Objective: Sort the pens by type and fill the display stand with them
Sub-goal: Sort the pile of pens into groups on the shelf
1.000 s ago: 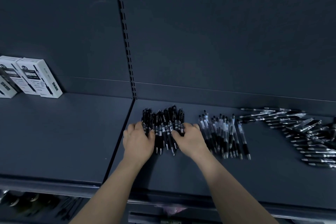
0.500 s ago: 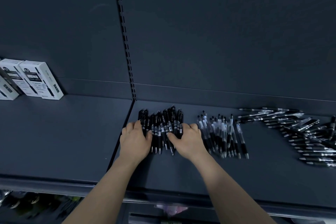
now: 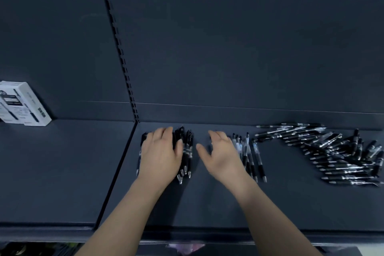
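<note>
Three groups of pens lie on the dark shelf point(image 3: 207, 203). My left hand point(image 3: 161, 156) rests flat on the bunch of black pens point(image 3: 187, 149) and covers most of it. My right hand point(image 3: 220, 156) lies with spread fingers over the left side of the row of clear-barrelled pens point(image 3: 252, 158), its thumb pointing toward the black bunch. A bare gap of shelf separates the two hands. A loose heap of mixed pens point(image 3: 336, 151) is spread at the far right.
A white pen box point(image 3: 22, 105) stands at the back of the left shelf section. A slotted upright point(image 3: 122, 58) divides the dark back panel. The shelf's front edge point(image 3: 207, 235) runs below my forearms.
My right hand left the black bunch and moved right onto the clear-barrelled pens. My left hand slid further over the black pens. The view shifted left.
</note>
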A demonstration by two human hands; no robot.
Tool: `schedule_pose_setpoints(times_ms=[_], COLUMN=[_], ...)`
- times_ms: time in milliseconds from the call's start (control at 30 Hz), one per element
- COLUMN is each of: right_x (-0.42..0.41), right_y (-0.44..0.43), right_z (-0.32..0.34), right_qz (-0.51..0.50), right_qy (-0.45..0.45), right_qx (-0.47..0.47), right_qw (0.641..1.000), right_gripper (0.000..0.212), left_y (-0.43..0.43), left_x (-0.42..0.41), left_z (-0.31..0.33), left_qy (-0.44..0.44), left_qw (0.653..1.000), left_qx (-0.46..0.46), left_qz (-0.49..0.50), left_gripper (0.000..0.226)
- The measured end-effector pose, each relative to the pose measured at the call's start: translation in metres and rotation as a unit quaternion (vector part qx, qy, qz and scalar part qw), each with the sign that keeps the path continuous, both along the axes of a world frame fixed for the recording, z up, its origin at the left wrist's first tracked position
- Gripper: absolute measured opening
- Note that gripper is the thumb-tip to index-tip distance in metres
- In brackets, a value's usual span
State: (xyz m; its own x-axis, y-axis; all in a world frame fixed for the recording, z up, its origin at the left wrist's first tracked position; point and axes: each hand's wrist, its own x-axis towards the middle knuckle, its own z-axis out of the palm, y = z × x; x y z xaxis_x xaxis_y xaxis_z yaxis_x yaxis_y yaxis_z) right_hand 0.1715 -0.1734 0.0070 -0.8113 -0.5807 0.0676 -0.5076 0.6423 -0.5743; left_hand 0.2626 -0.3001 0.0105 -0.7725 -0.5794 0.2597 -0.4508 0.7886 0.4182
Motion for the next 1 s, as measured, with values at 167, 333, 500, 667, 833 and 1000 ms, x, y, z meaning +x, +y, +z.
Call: schedule_pose_setpoints(times_ms=[167, 333, 500, 667, 833, 1000], right_x=[-0.028, -0.062, -0.11, -0.166, -0.211, -0.242], right_y=[0.068, 0.146, 0.22, 0.276, 0.307, 0.338], right_z=[0.014, 0.011, 0.005, -0.005, -0.021, -0.021], right_qz=[-0.04, -0.087, -0.13, -0.132, -0.068, 0.001], right_qy=[0.081, 0.094, 0.052, 0.047, 0.033, 0.028], right_qx=[0.011, 0.053, 0.079, 0.106, 0.149, 0.164], right_qw=[0.996, 0.99, 0.987, 0.985, 0.986, 0.986], right_gripper=[0.047, 0.057, 0.057, 0.045, 0.027, 0.034], left_y=[0.05, 0.112, 0.175, 0.222, 0.257, 0.279], left_x=[-0.031, -0.076, -0.131, -0.189, -0.234, -0.269], left_z=[0.026, 0.023, 0.01, -0.004, -0.017, -0.024], left_qy=[0.051, 0.048, 0.019, -0.03, -0.053, -0.059], left_qw=[0.994, 0.983, 0.978, 0.978, 0.978, 0.977], left_qx=[-0.023, -0.027, -0.011, -0.015, 0.0, 0.055], left_qz=[-0.093, -0.176, -0.209, -0.207, -0.199, -0.197], left_gripper=[0.044, 0.037, 0.037, 0.036, 0.034, 0.029])
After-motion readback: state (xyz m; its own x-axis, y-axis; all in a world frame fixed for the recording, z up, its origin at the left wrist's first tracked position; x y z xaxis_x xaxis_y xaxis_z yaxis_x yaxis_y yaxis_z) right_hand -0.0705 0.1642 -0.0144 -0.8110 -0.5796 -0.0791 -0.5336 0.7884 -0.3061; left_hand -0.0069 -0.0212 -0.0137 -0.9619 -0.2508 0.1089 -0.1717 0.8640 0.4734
